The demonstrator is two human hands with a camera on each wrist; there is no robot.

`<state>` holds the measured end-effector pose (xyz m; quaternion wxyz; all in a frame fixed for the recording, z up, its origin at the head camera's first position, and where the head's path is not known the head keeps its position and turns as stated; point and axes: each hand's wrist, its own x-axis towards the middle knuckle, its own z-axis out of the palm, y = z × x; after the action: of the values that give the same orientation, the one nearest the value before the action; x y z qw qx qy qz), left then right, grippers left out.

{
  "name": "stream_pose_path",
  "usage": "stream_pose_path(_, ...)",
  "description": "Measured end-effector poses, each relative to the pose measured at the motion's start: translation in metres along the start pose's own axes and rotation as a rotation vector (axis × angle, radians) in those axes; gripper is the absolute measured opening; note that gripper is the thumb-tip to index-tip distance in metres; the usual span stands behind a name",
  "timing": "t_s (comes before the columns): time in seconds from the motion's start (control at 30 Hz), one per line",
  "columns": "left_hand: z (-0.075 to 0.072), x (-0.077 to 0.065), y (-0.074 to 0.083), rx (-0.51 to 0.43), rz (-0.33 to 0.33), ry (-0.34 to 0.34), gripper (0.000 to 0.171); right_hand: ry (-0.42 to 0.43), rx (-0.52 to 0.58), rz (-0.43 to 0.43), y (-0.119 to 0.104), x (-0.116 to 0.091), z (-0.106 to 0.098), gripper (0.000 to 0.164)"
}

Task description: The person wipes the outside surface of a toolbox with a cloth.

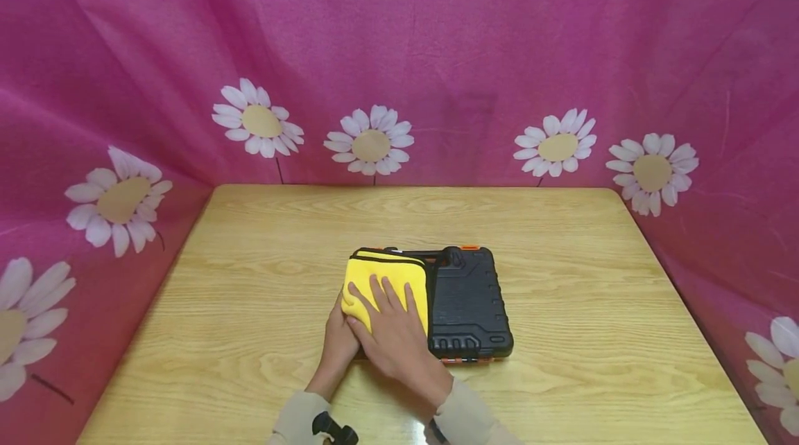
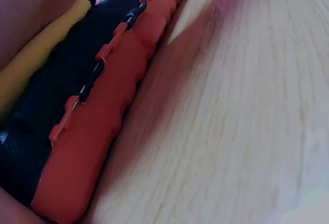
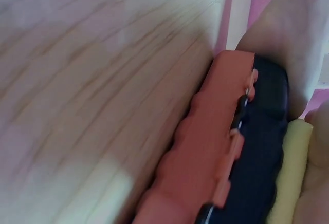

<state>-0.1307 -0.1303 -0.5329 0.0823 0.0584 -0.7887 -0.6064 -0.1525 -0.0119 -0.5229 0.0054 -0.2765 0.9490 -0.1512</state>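
Observation:
A folded yellow cloth (image 1: pixel 387 269) with black edging lies over the left part of a black and orange plastic tool case (image 1: pixel 471 299). My right hand (image 1: pixel 396 330) rests flat on the cloth, its fingers spread and pointing away from me. At the case's left side is my left hand (image 1: pixel 341 344), beside the cloth's edge; its fingertips are hidden. The left wrist view shows the case's orange lower half (image 2: pixel 97 126) and the hinged near side. In the right wrist view the cloth (image 3: pixel 290 172) lies between the case top and my right hand.
The case lies flat on a light wooden table (image 1: pixel 250 278), its handle side facing away. A pink curtain (image 1: pixel 437 50) printed with white daisies surrounds the back and both sides of the table.

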Motion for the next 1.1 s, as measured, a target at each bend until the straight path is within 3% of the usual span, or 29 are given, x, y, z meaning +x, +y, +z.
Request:
stream_pose_path(0.07,0.01,0.007,-0.02,0.045,-0.064,0.035,0.05,0.001,-0.017,0.002,0.003,-0.002,-0.001,0.055)
stream_pose_path(0.1,0.014,0.01,-0.028,0.052,-0.061,0.057,0.051,0.002,-0.023,0.003,0.005,-0.003,-0.001,0.055)
stream_pose_path(0.2,0.012,0.015,-0.037,0.073,-0.07,0.032,0.054,0.016,-0.044,0.001,0.009,-0.006,-0.002,0.054)
stream_pose_path(0.57,0.011,0.015,-0.029,0.092,-0.126,0.041,0.052,0.034,-0.071,0.032,0.03,-0.018,-0.007,0.053)
stream_pose_path(1.1,0.01,0.014,-0.03,0.088,-0.097,0.039,0.051,0.071,-0.044,0.1,0.067,-0.039,-0.017,0.053)
